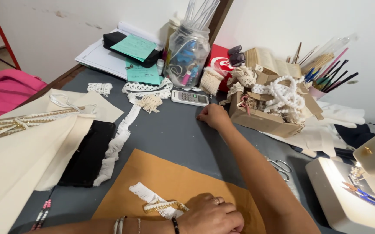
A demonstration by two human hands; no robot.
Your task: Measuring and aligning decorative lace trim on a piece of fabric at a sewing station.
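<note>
Left hand: at the bottom edge, knuckles up, fingers curled together and pressed down on the near end of the trim; ring on one finger, bracelets at the wrist.
Fringe trim piece: short white fringed strip with a gold beaded band across its near end; lies on the ochre fabric, long axis running from upper left to lower right, free end pointing away toward the upper left, near end under the left hand.
Ochre fabric: flat sheet on the grey table, one corner pointing away from the person.
Right hand: arm stretched across the table, hand resting on the grey surface just beside the cardboard box; fingers bent under, cannot tell whether they pinch anything.
Cardboard box: filled with white lace and cord trims.
Calculator: just beyond the right hand.
Long fringe strip: white, running away from the person beside a black cloth.
Cream fabric: at left, edged with gold trim.
Clear jar: holds tubes and small tools.
Scissors: right of the forearm.
</note>
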